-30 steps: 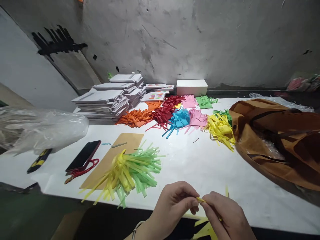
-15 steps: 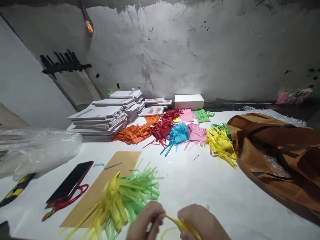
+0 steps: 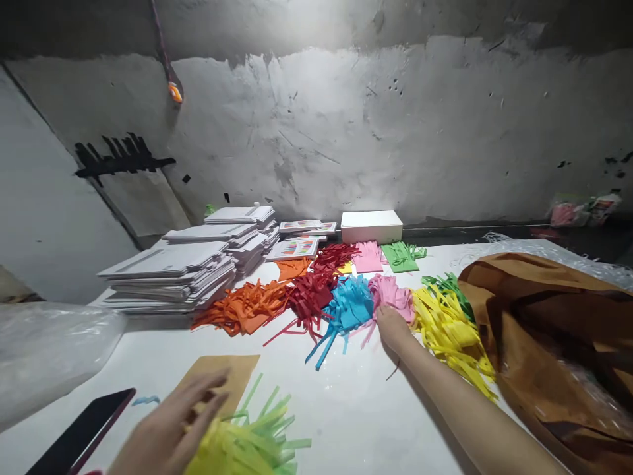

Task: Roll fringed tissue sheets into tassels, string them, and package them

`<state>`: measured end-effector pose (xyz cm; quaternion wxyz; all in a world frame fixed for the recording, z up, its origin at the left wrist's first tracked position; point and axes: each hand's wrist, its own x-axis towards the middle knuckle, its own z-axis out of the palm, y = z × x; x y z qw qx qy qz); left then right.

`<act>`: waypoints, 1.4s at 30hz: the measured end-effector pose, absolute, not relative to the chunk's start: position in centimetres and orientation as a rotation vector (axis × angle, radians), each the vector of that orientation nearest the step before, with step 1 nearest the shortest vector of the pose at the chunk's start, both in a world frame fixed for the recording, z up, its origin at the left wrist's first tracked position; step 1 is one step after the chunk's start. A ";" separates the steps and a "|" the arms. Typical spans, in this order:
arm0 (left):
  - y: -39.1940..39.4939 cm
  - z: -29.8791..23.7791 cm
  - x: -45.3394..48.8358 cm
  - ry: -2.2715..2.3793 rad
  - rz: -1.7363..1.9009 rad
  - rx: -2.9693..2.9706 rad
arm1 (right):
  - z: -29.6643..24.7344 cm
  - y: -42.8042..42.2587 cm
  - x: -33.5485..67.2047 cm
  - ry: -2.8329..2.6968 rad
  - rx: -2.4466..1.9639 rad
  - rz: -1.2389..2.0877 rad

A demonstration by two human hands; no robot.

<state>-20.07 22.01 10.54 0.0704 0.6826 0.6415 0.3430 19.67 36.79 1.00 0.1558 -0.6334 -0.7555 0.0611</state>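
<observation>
My right hand (image 3: 393,326) is stretched far forward and rests at the near edge of the pink paper-strip bunch (image 3: 390,293); its fingers are tucked into the strips and hidden. Beside that bunch lie blue strips (image 3: 349,303) on its left and yellow strips (image 3: 452,330) on its right. My left hand (image 3: 171,425), blurred, lies with fingers spread over the near yellow-and-green strip pile (image 3: 247,445), which sits partly on a brown card (image 3: 232,373).
Orange (image 3: 242,309), red (image 3: 311,293) and green (image 3: 403,256) strip bunches spread across the white table (image 3: 346,396). Stacks of white booklets (image 3: 168,277) and a white box (image 3: 370,226) stand at the back. A brown bag (image 3: 548,330) lies right, a phone (image 3: 79,435) and plastic wrap (image 3: 44,349) left.
Both hands left the yellow strip they were pinching together. My right hand reached forward to the pink bunch, my left moved onto the near pile. The camera tilted upward.
</observation>
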 end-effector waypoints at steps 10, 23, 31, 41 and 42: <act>34.6 9.0 -1.9 1.158 0.457 2.136 | 0.1 37.1 24.6 -2.148 -1.922 0.255; 42.9 0.5 9.0 1.212 0.343 1.496 | -0.8 36.8 24.9 -1.997 -1.888 0.394; 43.9 -0.7 9.6 1.122 0.469 1.235 | 0.7 38.0 23.4 -1.875 -2.062 0.324; 43.7 -1.3 9.6 0.990 0.494 1.141 | 0.8 37.6 23.3 -1.763 -1.996 0.542; 43.7 -1.4 9.6 0.986 0.495 1.138 | 0.7 37.6 23.4 -1.741 -1.983 0.562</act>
